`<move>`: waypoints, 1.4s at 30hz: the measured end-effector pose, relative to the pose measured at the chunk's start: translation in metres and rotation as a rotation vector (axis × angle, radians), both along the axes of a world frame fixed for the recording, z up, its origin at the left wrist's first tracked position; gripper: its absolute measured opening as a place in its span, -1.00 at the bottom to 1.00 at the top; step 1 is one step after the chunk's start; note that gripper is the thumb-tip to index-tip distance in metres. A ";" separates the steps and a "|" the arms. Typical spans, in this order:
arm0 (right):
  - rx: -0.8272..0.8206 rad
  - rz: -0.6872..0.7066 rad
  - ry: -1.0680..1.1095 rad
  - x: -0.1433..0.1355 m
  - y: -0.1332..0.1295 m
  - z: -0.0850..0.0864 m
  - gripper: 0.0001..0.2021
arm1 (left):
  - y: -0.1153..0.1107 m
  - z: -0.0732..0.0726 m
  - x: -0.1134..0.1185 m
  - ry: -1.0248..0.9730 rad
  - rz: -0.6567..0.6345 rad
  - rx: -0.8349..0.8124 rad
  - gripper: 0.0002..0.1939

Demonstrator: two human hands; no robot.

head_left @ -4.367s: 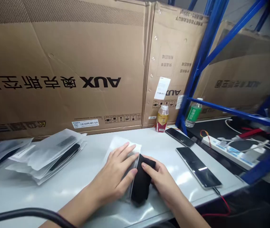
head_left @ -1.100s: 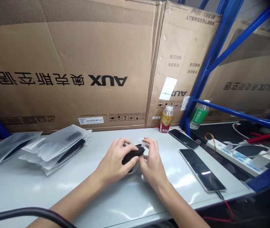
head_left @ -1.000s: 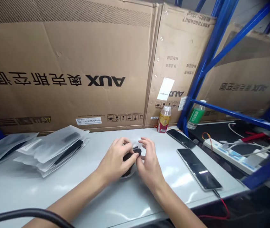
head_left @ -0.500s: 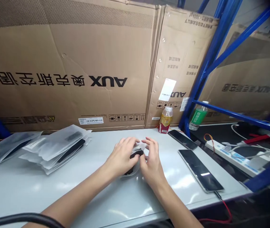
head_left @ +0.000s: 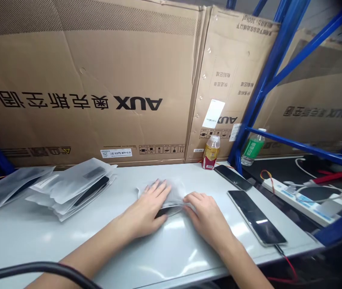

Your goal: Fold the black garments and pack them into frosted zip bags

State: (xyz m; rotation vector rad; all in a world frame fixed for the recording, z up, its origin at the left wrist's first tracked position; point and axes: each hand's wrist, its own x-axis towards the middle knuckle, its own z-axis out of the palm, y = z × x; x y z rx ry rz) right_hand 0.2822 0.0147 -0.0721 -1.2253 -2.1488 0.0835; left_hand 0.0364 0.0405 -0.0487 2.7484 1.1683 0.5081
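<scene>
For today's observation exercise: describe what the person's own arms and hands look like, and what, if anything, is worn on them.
Both forearms are bare: no sleeves show. The left hand and right hand wear no gloves, and no rings or watch can be seen. The fingers are slim with short nails. A dark cable curves across the bottom left corner, near the left forearm.

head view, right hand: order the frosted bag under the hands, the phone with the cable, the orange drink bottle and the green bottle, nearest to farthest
From the right hand:
1. Frosted bag, touching the fingertips, just to its left.
2. Phone with the cable, flat on the table to its right.
3. Orange drink bottle, at the back against the cardboard box.
4. Green bottle, back right, behind the blue rack post.
</scene>
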 end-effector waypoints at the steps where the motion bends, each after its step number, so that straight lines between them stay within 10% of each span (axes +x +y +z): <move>1: 0.018 0.017 -0.040 0.003 0.000 -0.001 -0.85 | -0.001 -0.003 -0.005 0.022 0.007 0.008 -0.18; 21: 0.355 0.108 -0.183 0.016 0.000 -0.003 -0.77 | 0.020 0.014 -0.036 0.197 -0.179 0.133 -0.23; 25: 0.417 0.079 -0.124 0.011 -0.002 0.007 -0.78 | 0.009 0.035 -0.018 0.175 -0.187 0.225 -0.27; 31: 0.454 0.074 -0.086 0.007 -0.009 0.017 -0.82 | -0.015 0.039 0.022 -0.056 -0.200 0.370 -0.85; 42: 0.411 0.117 0.016 0.003 -0.018 0.008 -0.81 | -0.017 0.035 0.029 -0.011 -0.201 0.297 -0.88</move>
